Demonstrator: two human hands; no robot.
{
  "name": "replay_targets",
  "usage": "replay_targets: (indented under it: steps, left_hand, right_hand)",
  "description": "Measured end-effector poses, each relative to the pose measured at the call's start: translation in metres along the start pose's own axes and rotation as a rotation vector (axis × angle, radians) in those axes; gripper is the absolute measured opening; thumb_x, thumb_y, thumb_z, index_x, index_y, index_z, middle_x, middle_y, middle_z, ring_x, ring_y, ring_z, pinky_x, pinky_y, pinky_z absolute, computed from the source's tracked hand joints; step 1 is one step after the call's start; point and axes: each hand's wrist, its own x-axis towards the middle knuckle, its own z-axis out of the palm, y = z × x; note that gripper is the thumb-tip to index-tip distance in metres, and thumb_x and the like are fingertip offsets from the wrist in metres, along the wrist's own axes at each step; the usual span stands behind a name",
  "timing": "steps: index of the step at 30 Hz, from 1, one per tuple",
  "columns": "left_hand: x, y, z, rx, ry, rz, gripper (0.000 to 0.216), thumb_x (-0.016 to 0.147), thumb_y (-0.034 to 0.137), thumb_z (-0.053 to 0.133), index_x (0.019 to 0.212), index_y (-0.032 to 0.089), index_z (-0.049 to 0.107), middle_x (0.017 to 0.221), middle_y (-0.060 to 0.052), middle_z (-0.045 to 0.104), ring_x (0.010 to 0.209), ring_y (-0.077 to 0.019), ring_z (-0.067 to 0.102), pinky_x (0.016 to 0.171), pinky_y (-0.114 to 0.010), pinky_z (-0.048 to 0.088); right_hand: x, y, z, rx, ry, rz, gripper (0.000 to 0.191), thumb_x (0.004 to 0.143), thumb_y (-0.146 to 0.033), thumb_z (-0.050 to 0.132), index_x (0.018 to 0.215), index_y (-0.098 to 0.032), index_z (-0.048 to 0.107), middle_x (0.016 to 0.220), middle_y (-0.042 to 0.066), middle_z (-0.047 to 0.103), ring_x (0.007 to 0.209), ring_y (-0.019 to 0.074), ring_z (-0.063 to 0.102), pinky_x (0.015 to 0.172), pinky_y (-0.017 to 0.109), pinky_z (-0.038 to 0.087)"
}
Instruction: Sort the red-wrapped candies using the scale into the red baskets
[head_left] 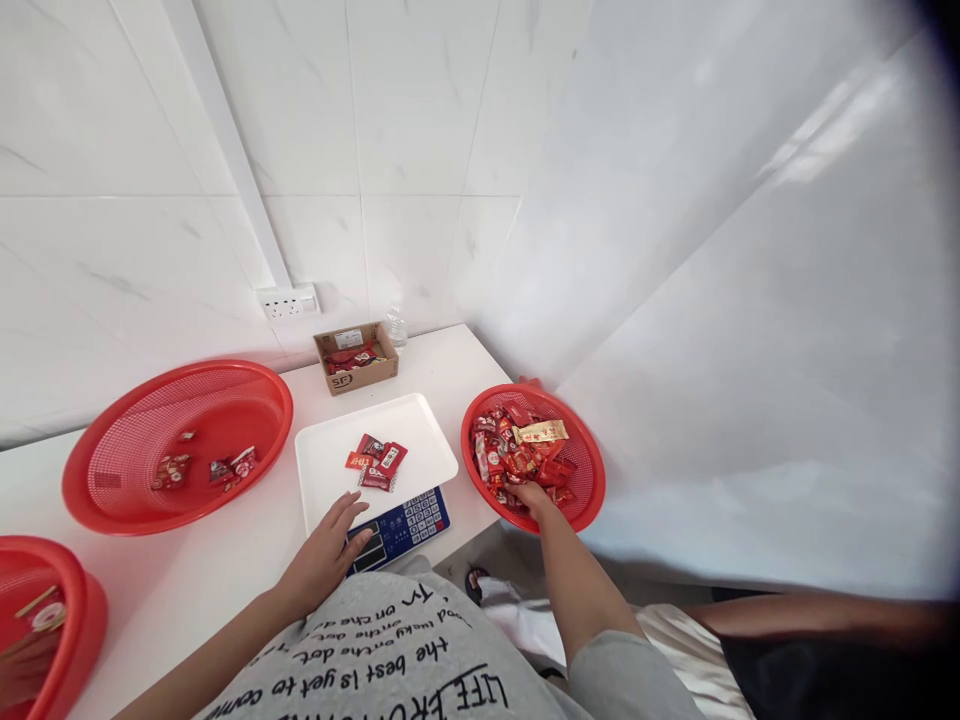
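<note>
My left hand [324, 556] is open, with its fingers apart at the front edge of the white scale tray [431, 470], holding nothing. Several red snack packets [390, 458] lie in a small pile on that tray. The scale's blue keypad panel [409, 530] shows below it, partly behind my left hand. My right hand [531, 497] reaches into a round red basket [589, 480] on the right. That basket holds many red wrapped packets [517, 450] and a gold-coloured packet [541, 431]. My right fingertips are hidden among the packets, so their grip does not show.
A large red basket [97, 490] with a few packets stands left of the scale. Another red basket [90, 620], at lower left, has what looks like someone's hand in it. Behind the scale are a cardboard box [367, 375] of packets and a clear plastic bottle [397, 326].
</note>
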Motion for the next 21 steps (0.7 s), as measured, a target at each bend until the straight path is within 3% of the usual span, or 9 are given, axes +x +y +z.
replay_targets:
  steps: [12, 21]
  left_hand:
    - [0.006, 0.006, 0.001, -0.027, -0.046, -0.025, 0.040, 0.087, 0.043, 0.036, 0.118, 0.021, 0.049, 0.137, -0.007, 0.041, 0.128, -0.0208, 0.035, 0.103, -0.038, 0.035]
    - [0.008, 0.009, 0.002, -0.059, -0.051, -0.019, 0.039, 0.087, 0.042, 0.038, 0.116, 0.021, 0.051, 0.135, -0.008, 0.043, 0.125, -0.0213, 0.039, 0.101, -0.036, 0.036]
  right_hand:
    - [-0.013, -0.013, -0.004, 0.129, 0.063, 0.015, 0.027, 0.054, -0.008, 0.070, 0.080, -0.014, 0.064, 0.070, 0.004, 0.070, 0.068, 0.0197, 0.066, 0.066, 0.032, 0.053]
    - [-0.036, -0.037, -0.016, 0.322, 0.090, 0.005, 0.036, 0.060, -0.032, 0.073, 0.092, -0.022, 0.063, 0.085, 0.002, 0.071, 0.079, 0.0181, 0.066, 0.065, 0.028, 0.054]
